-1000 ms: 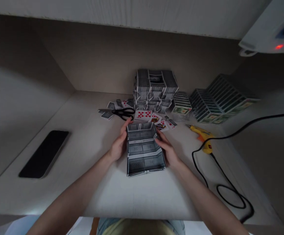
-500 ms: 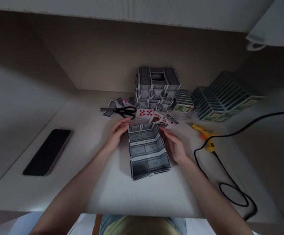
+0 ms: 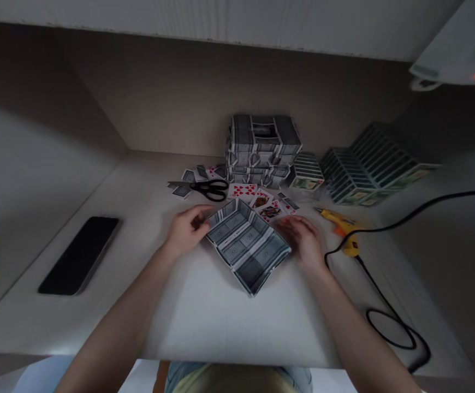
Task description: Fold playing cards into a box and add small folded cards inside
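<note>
An open-topped box made of playing cards (image 3: 237, 240), grey-patterned with white strips across its floor, sits turned at an angle on the white tabletop. My left hand (image 3: 186, 229) is at its left corner, thumb against the outer wall and fingers curled. On the other side my right hand (image 3: 303, 240) lies beside the right wall with its fingers loosely apart; whether the fingertips touch the wall is hard to see. Beyond the box lie loose playing cards (image 3: 243, 190) and black-handled scissors (image 3: 208, 188).
A stacked grey card case (image 3: 264, 144) stands against the back wall. Striped card structures (image 3: 348, 172) are to its right. A yellow glue gun (image 3: 346, 229) and its black cable (image 3: 385, 295) lie right of my right hand. A phone (image 3: 79, 255) lies at left.
The card box has rotated counterclockwise on the tabletop. My left hand has slid back toward me and left along with its corner; my right hand has shifted slightly to the right.
</note>
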`<state>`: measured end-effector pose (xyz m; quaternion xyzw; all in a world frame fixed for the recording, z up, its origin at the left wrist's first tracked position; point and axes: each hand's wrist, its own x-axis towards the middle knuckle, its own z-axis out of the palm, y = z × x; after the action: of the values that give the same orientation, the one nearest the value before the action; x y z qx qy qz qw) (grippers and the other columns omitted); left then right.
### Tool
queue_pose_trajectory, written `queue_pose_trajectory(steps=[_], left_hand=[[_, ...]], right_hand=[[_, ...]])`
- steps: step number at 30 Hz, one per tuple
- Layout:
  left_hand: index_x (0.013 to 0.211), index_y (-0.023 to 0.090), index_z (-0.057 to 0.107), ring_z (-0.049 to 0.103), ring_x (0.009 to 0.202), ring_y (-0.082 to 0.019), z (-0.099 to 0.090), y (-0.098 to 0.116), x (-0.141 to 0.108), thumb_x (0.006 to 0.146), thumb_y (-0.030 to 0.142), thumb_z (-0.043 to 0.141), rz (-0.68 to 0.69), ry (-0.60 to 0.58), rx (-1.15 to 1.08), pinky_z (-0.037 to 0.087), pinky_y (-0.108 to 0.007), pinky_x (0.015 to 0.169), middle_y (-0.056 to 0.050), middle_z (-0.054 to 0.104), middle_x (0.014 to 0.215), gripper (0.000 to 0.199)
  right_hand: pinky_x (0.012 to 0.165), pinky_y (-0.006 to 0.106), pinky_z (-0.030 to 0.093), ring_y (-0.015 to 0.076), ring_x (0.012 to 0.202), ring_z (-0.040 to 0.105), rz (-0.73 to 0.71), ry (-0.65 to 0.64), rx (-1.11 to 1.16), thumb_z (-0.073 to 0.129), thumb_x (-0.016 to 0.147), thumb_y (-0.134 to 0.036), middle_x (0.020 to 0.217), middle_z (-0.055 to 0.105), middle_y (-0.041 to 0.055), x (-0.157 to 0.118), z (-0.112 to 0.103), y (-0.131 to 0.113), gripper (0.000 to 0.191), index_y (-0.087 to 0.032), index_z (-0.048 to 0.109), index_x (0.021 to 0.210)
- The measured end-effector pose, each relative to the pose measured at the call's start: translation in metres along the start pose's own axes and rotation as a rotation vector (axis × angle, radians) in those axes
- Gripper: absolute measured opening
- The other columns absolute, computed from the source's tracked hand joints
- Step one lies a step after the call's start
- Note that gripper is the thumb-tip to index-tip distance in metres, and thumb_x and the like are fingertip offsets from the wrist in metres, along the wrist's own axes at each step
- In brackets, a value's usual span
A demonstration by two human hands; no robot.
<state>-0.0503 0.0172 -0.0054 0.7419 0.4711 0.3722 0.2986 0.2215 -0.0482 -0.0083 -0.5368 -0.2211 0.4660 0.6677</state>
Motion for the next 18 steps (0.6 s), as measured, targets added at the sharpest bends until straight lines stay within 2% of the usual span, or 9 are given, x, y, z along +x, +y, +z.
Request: queue_pose_trajectory(steps=[3,6,8,12,15,18], left_hand=[[0.124,0.021,0.049,0.040,0.048,-0.008,-0.006,0.004,-0.003,0.072,0.024,0.056,-0.022,-0.105,-0.169,0.033,-0.021,0.048,0.006,0.043,0.054,0.053],[0.132,0.023,0.040,0.044,0.046,-0.009,-0.006,0.006,-0.002,0.079,0.035,0.052,-0.151,-0.202,-0.435,0.033,-0.021,0.043,0.004,0.046,0.054,0.056],[0.130,0.022,0.042,0.048,0.047,-0.011,-0.001,0.006,0.000,0.081,0.043,0.048,-0.235,-0.179,-0.544,0.035,-0.021,0.041,0.002,0.050,0.056,0.053],[0.129,0.024,0.041,0.048,0.046,-0.011,0.016,0.005,0.003,0.083,0.054,0.039,-0.330,-0.158,-0.666,0.037,-0.021,0.039,0.001,0.049,0.056,0.055],[0.125,0.024,0.046,0.050,0.050,-0.012,0.025,0.007,0.002,0.082,0.054,0.043,-0.342,-0.176,-0.651,0.042,-0.024,0.045,0.000,0.053,0.061,0.052],[0.123,0.025,0.048,0.056,0.064,-0.015,0.027,0.011,-0.001,0.081,0.052,0.047,-0.340,-0.179,-0.636,0.048,-0.028,0.057,-0.002,0.059,0.077,0.050]], right_hand=[[0.072,0.032,0.046,0.0162,0.070,0.059,-0.010,0.042,-0.011,0.066,0.064,-0.025,0.068,0.065,-0.0015,0.002,-0.003,0.000,0.005,-0.022,0.064,0.067],[0.069,0.030,0.043,0.0155,0.069,0.057,-0.049,0.039,-0.026,0.065,0.064,-0.025,0.069,0.064,-0.0024,0.004,-0.004,0.001,0.003,-0.022,0.064,0.066],[0.069,0.029,0.042,0.0151,0.070,0.057,-0.053,0.019,-0.001,0.064,0.064,-0.025,0.070,0.064,-0.0029,0.004,-0.004,0.002,0.004,-0.022,0.065,0.067],[0.068,0.029,0.041,0.0158,0.071,0.056,-0.002,-0.048,0.064,0.062,0.064,-0.026,0.072,0.064,-0.0033,0.002,0.000,0.007,0.009,-0.022,0.065,0.071],[0.066,0.029,0.040,0.0165,0.072,0.055,0.020,-0.079,0.046,0.061,0.065,-0.031,0.073,0.064,-0.0033,0.000,0.002,0.012,0.014,-0.023,0.065,0.076],[0.064,0.029,0.040,0.0169,0.072,0.055,0.027,-0.088,0.060,0.062,0.065,-0.034,0.075,0.064,-0.0028,0.000,0.002,0.017,0.020,-0.022,0.064,0.080]])
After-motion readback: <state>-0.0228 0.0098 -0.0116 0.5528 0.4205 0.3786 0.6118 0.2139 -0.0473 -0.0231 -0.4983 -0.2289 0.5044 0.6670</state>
